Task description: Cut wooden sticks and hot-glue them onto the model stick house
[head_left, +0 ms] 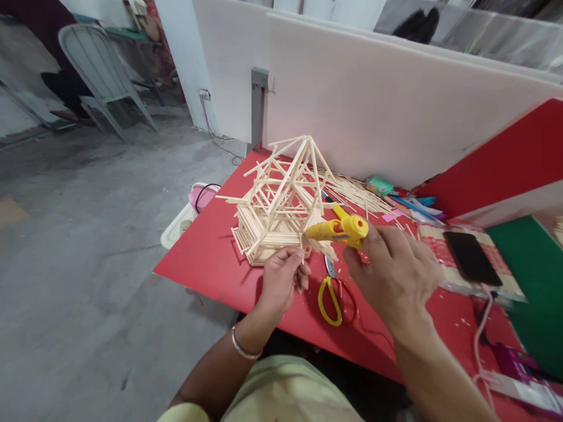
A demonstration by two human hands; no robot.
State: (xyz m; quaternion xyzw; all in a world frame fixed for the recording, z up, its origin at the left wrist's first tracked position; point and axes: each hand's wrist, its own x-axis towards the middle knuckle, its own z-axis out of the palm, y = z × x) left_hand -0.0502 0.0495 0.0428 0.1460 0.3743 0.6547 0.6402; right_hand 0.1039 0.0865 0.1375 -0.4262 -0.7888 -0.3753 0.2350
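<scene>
A pagoda-like model of thin wooden sticks (275,239) stands on the red tabletop, with an open, pointed frame above a layered base. My right hand (393,275) grips a yellow hot glue gun (336,230), its nozzle pointing left at the front right corner of the base. Just below that nozzle, my left hand (284,275) is closed in a pinch at the base's front edge. A short wooden stick seems to be between its thumb and fingers, mostly covered by them. Scissors with yellow handles (329,302) lie between my hands.
Loose wooden sticks (352,190) are spread behind the model, beside small packets. A black phone (472,258) with a pink cable rests on packaged sticks at right. A pale board (352,99) rises behind the red table (206,269). A plastic chair (99,64) and a person are farther left.
</scene>
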